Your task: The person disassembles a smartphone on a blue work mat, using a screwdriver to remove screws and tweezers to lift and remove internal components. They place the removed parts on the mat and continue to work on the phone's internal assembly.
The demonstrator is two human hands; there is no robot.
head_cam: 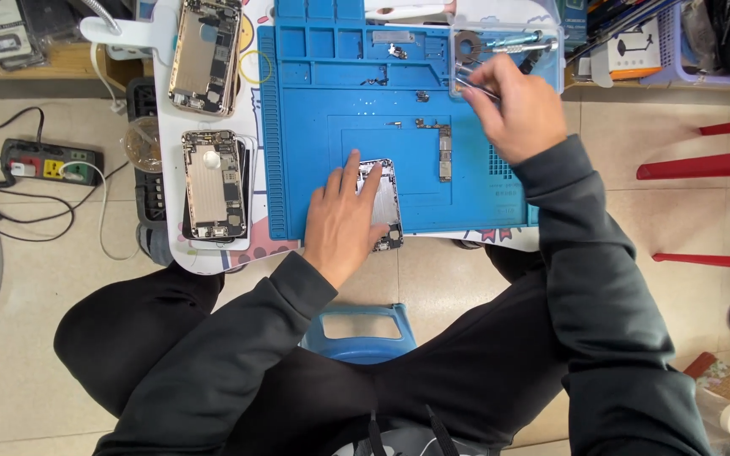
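— Two hands over the blue mat (314,127), then? What is that mat like?

— Rubbery-looking, rectangular, with moulded square pockets along its far edge and fine ribs down its left side. The left hand (344,215) lies flat at the mat's near edge, fingers spread and pressing down on an opened phone housing (386,203), a thin grey metal shell with rounded corners.

— And the other hand?

— The right hand (517,110) is at the mat's far right corner, fingertips pinched together on slim metal tweezers (476,84), their tips inside a clear plastic tray (551,63).

— What sits in that tray?

— A dark ring-shaped part (467,46) and a silvery, pen-like screwdriver (513,42); anything smaller is too fine to tell.

— Anything loose on the mat itself?

— A narrow circuit board (445,152) lies just right of the housing, and small brackets (375,81) are scattered in the far half.

— Beyond the mat?

— Left of it, on the white tabletop, two more opened phones: a gold-toned shell (204,55) toward the far side and a silvery one (213,186) nearer, both showing flat metal plates inside. Further left, on the tiled floor, a power strip (48,162).
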